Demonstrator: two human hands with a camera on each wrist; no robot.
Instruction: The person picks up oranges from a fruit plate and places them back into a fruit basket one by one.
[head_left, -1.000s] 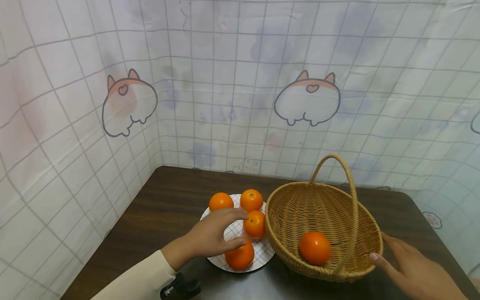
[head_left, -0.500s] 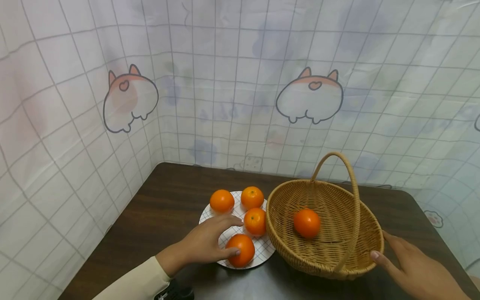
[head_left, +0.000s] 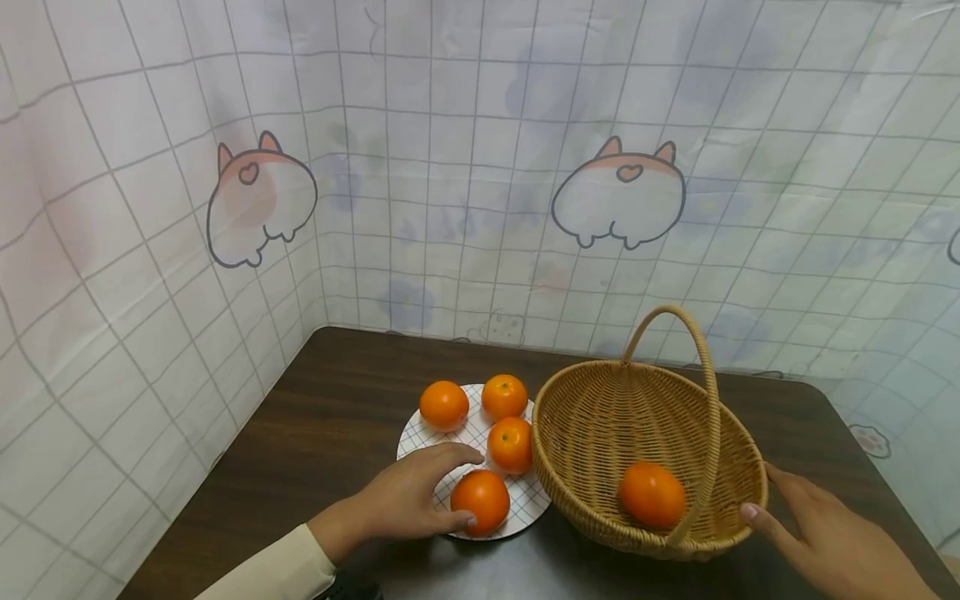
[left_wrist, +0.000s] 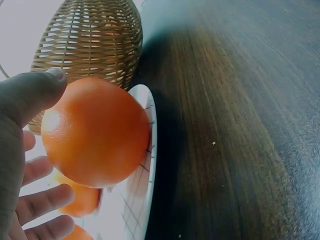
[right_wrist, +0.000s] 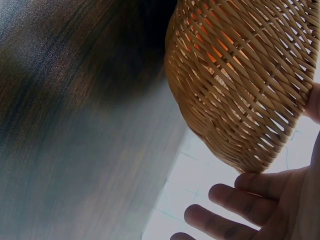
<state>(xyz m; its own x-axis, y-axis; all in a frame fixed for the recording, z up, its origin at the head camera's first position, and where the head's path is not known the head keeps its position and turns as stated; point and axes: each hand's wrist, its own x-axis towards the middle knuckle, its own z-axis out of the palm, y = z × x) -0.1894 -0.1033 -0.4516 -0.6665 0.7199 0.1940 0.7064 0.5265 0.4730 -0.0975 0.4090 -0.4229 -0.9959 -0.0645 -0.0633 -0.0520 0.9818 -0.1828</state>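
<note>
My left hand (head_left: 412, 492) is spread around the nearest orange (head_left: 480, 502) on a round white plate (head_left: 408, 437) with a grid pattern. The thumb overlaps that orange's near side, while the other fingers are loosely extended beyond it. In the left wrist view the same orange (left_wrist: 97, 132) sits at the plate's rim. A wicker basket (head_left: 592, 408) with a tall arched handle stands right of the plate, holding one orange (head_left: 652, 495). My right hand (head_left: 843, 529) holds the basket's right end between thumb and index finger; its other fingers stay off the wicker (right_wrist: 245, 85).
Three more oranges lie farther back on the plate, one of them (head_left: 511, 445) close against the basket. Everything stands on a dark wooden table (head_left: 337, 375). A white grid-patterned curtain (head_left: 450, 167) with cartoon prints closes off the back and left side.
My left hand has come down toward the nearest orange. The orange inside the basket rolled to the back, then forward and to the right. The right hand has kept its place.
</note>
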